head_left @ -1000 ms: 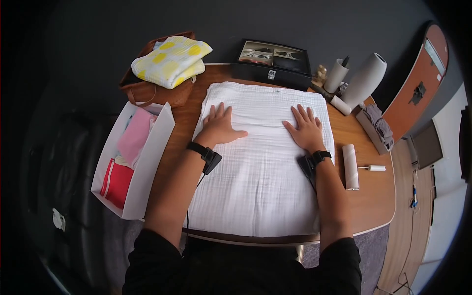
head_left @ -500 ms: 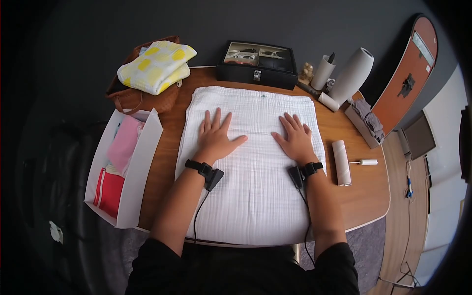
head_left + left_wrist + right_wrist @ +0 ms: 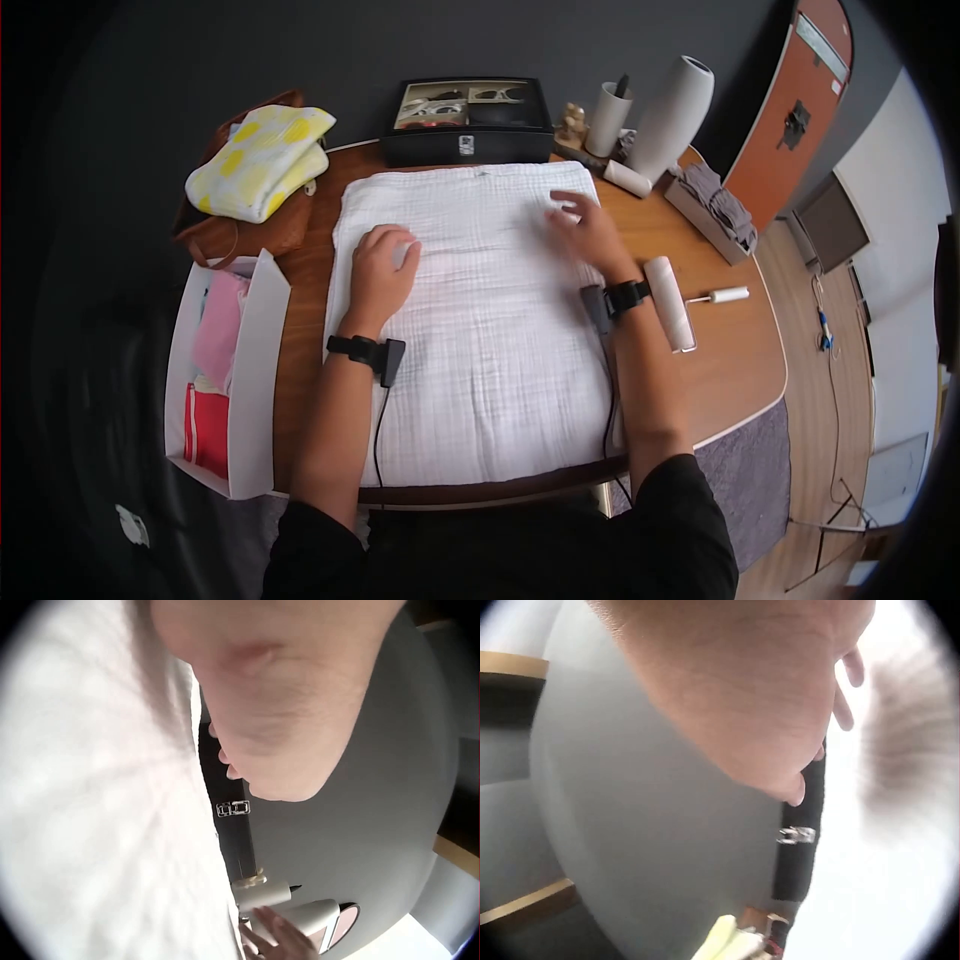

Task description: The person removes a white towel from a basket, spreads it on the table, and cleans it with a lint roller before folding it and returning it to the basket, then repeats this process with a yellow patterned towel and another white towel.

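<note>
A white, crinkled cloth (image 3: 470,330) lies flat over the middle of the wooden table. Over its upper left part is my left hand (image 3: 383,275), fingers bent and close together, thumb apart; whether it touches the cloth cannot be told. My right hand (image 3: 590,235) is above the cloth's upper right edge, blurred, with loosely bent fingers and nothing in them. In the right wrist view, a gap shows between the right hand (image 3: 757,697) and the cloth (image 3: 900,885). The left wrist view shows the left hand (image 3: 277,697) beside the cloth (image 3: 97,810).
At left, a white box (image 3: 258,380) holds pink and red fabric, below a brown bag (image 3: 285,225) with a yellow-spotted cloth (image 3: 260,165). Behind stands a black glasses case (image 3: 465,145). On the right are a grey-white vase (image 3: 672,120), a lint roller (image 3: 670,305) and a grey-cloth box (image 3: 712,215).
Both hands were spread flat on the cloth. The left fingers have drawn together and bent; the right hand has lifted and its fingers have bent. The head view has shifted.
</note>
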`<state>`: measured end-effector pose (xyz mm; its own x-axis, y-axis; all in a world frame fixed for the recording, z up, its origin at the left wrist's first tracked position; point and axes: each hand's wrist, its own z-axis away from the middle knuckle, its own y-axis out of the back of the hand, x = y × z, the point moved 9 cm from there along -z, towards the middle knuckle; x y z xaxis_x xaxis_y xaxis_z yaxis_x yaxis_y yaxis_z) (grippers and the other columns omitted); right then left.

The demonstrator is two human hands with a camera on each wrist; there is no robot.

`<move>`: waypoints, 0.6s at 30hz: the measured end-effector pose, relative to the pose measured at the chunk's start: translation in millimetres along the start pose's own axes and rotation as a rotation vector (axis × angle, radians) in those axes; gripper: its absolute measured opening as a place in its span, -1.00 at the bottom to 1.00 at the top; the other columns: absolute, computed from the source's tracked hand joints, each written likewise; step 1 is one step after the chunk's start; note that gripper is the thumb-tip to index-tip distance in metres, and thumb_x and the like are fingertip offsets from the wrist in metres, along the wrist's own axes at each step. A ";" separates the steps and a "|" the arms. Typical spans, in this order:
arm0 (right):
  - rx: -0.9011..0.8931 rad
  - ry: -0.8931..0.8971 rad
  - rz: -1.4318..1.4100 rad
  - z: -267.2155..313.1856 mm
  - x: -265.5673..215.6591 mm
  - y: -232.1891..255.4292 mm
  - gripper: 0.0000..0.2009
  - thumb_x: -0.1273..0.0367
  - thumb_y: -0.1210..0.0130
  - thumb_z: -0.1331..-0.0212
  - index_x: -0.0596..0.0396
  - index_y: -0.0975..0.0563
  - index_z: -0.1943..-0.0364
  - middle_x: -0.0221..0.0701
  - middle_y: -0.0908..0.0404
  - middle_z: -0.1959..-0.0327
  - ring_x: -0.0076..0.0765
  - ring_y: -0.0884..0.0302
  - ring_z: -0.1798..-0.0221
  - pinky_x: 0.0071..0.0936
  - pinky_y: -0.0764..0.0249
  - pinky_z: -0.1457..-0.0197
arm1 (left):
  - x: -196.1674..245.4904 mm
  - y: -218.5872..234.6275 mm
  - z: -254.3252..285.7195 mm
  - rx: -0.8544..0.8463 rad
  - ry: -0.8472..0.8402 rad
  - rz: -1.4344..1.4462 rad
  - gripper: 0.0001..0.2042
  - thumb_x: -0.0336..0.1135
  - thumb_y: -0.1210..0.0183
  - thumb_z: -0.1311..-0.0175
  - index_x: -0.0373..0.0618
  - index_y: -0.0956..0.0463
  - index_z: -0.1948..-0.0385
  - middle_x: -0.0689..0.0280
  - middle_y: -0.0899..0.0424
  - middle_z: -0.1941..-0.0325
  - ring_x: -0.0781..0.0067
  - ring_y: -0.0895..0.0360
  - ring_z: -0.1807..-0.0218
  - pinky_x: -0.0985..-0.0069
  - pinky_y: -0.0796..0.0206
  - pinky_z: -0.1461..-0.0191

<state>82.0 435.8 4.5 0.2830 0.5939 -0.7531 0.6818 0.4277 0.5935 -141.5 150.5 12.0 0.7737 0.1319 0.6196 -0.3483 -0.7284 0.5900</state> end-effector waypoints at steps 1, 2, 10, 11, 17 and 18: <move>0.004 0.000 -0.035 -3.8 -17.9 28.2 -0.62 0.21 -0.36 -0.44 0.16 -0.72 -0.19 -0.11 -0.82 -0.07 -0.13 -0.78 -0.08 -0.27 -0.65 -0.22 | -7.0 -5.3 0.3 -0.028 -0.011 0.006 -0.83 -0.28 -0.42 -0.36 -0.16 -0.67 0.23 0.14 -0.69 0.01 -0.06 -0.59 -0.10 0.11 -0.45 -0.31; 0.132 0.117 -0.236 -7.5 -23.0 56.0 -0.73 0.31 -0.30 -0.50 0.17 -0.74 -0.12 -0.19 -0.85 0.04 -0.27 -0.78 -0.01 -0.39 -0.64 -0.14 | -9.5 -11.9 3.1 -0.070 0.002 -0.077 -0.82 -0.27 -0.42 -0.36 -0.14 -0.66 0.20 0.15 -0.67 -0.03 -0.05 -0.56 -0.14 0.11 -0.42 -0.34; -0.064 0.719 -0.932 175.4 -248.3 179.7 -0.88 0.33 -0.15 -0.56 0.00 -0.68 0.09 -0.40 -0.63 -0.09 -0.22 -0.57 0.01 -0.34 -0.49 -0.06 | -17.7 -26.2 15.4 -0.196 0.067 -0.343 -0.57 -0.11 -0.39 -0.39 -0.06 -0.50 -0.15 0.17 -0.46 -0.38 -0.01 -0.35 -0.44 0.04 -0.18 -0.56; -0.156 0.772 -1.013 200.5 -273.4 171.4 -0.89 0.33 -0.18 -0.55 -0.03 -0.70 0.07 -0.44 -0.64 -0.13 -0.23 -0.58 -0.02 -0.34 -0.47 -0.05 | -16.7 -27.7 15.3 -0.193 0.045 -0.358 -0.55 -0.09 -0.38 -0.40 -0.07 -0.48 -0.18 0.17 -0.44 -0.41 -0.02 -0.34 -0.46 0.04 -0.16 -0.58; -0.457 0.860 -1.246 257.1 -351.6 120.1 -0.87 0.31 -0.30 -0.51 -0.14 -0.76 -0.02 -0.62 -0.73 -0.29 -0.23 -0.61 -0.20 -0.34 -0.38 0.01 | -14.6 -33.9 27.0 -0.214 0.060 -0.362 -0.44 -0.05 -0.35 -0.43 -0.17 -0.44 -0.31 0.04 -0.35 -0.57 -0.13 -0.25 -0.56 -0.01 -0.07 -0.65; -0.492 0.904 -1.265 260.5 -354.7 116.6 -0.87 0.31 -0.30 -0.50 -0.13 -0.76 -0.03 -0.62 -0.75 -0.29 -0.21 -0.61 -0.21 -0.35 -0.37 0.02 | -11.5 -32.9 30.7 -0.215 0.062 -0.355 -0.44 -0.05 -0.36 -0.42 -0.17 -0.44 -0.32 0.03 -0.34 -0.57 -0.14 -0.25 -0.56 -0.02 -0.07 -0.65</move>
<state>236.8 97.5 266.9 -0.8442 -0.1778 -0.5057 -0.1609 0.9839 -0.0774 -122.7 152.3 -30.5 0.8348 0.3940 0.3846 -0.1735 -0.4747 0.8628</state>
